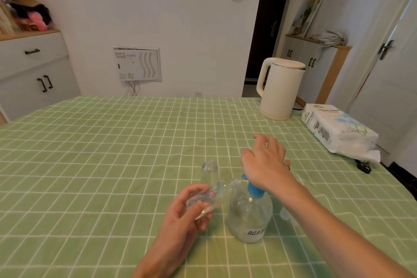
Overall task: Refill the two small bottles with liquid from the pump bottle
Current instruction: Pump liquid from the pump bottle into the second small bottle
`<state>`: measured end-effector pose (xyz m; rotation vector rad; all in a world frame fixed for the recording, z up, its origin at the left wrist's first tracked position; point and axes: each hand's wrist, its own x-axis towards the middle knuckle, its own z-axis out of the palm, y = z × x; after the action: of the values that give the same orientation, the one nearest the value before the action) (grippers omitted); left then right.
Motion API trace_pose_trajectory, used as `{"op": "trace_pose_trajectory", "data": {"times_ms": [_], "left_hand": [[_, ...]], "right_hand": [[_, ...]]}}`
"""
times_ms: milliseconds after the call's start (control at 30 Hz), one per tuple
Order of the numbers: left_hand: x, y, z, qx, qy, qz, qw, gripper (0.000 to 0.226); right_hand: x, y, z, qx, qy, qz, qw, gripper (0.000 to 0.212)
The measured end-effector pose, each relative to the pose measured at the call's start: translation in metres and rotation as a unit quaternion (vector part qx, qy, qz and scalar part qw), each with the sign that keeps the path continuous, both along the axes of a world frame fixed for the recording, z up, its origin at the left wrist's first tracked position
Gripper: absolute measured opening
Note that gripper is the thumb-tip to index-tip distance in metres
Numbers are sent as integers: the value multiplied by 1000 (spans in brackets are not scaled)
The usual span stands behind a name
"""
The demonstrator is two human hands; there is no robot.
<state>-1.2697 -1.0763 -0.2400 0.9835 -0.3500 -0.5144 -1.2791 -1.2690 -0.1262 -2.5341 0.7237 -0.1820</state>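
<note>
A clear pump bottle (249, 216) with a blue pump head stands on the green checked tablecloth near the front. My right hand (265, 161) lies on top of the pump head, palm down, fingers relaxed and spread. My left hand (187, 207) grips a small clear bottle (216, 195), tilted so that its open neck points up-right toward the pump's spout. A second small clear bottle (209, 170) stands upright and uncapped just behind it. A small pale object (284, 213), perhaps a cap, lies to the right of the pump bottle, partly hidden by my right forearm.
A cream electric kettle (279, 88) stands at the table's far right. A white tissue pack (338, 131) lies near the right edge, with a black plug (363, 166) beside it. Cabinets stand beyond the table on both sides.
</note>
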Motion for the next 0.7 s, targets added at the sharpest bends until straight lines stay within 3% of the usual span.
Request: {"op": "trace_pose_trajectory", "data": {"times_ms": [700], "left_hand": [[3,0,-4,-3,-3,5,1000,63]], "right_hand": [[0,1,-2,-30,31,13,999,53]]}}
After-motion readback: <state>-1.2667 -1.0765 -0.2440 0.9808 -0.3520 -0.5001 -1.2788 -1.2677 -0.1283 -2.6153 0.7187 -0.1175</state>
